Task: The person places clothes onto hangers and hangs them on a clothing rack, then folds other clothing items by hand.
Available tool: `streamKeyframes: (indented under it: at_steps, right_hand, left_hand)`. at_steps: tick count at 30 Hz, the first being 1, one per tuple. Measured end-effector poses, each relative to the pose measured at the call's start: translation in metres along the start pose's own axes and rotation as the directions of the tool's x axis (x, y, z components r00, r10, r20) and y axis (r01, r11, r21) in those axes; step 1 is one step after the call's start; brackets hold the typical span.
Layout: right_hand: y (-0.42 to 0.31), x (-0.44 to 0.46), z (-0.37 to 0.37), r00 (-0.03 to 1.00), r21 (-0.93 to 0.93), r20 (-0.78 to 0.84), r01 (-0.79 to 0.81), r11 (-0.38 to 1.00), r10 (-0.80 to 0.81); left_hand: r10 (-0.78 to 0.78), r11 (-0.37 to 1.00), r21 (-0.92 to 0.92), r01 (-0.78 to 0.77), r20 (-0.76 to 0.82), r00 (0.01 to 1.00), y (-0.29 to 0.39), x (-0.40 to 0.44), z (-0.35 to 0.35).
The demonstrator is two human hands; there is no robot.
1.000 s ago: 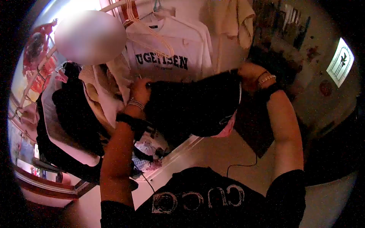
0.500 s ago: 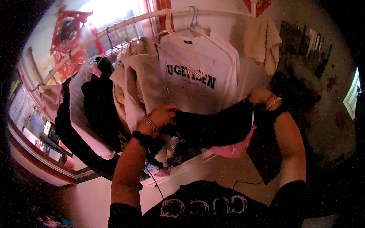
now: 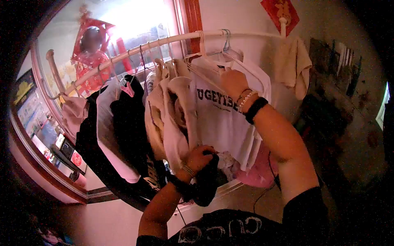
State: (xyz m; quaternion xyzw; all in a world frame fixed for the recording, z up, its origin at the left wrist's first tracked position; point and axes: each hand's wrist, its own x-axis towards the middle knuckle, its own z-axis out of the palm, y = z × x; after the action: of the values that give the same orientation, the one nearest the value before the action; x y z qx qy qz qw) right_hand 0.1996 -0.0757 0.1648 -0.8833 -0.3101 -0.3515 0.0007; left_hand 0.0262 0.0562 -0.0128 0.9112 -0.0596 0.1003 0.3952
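Observation:
A bunched black garment [image 3: 207, 180] hangs from my left hand [image 3: 200, 158], whose fingers are closed on it low in front of the clothes. My right hand [image 3: 234, 84] is raised before a white long-sleeved shirt [image 3: 217, 119] with dark lettering. Its fingers are curled at the lower end of a bare white hanger [image 3: 201, 70], which hooks over the clothes rail [image 3: 176, 39]. My hand hides that end of the hanger, but it appears gripped. The white shirt hangs behind on a bluish hanger [image 3: 226, 41].
Left along the rail hang a beige fleecy garment [image 3: 178, 119], black clothes [image 3: 129, 119] and a white garment [image 3: 108, 123]. A beige cloth [image 3: 297, 67] drapes near the rail's right end. Pink fabric [image 3: 258, 172] lies below the shirt. A bright window [image 3: 143, 20] stands behind.
My right hand has let go of the black garment and moved up and left to the bare hanger. The garment, stretched between both hands before, now hangs bunched from my left hand.

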Motion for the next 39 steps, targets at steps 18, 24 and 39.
streamKeyframes:
  at_steps: [18,24,39]
  right_hand:
    - [0.052,-0.176,-0.024,0.916,0.861,-0.08,-0.135,0.49,0.393]
    - [0.06,-0.307,-0.043,0.909,0.915,0.336,-0.377,0.145,0.248]
    - [0.049,-0.414,-0.025,0.863,0.738,0.46,-0.503,0.449,0.21]
  left_hand:
    - [-0.026,0.985,-0.174,-0.014,-0.225,0.974,-0.037,-0.003,0.044]
    - [-0.075,0.978,-0.2,0.05,-0.115,0.991,-0.028,0.005,0.067]
    - [0.105,0.993,-0.049,-0.104,0.014,0.994,-0.016,0.044,0.111]
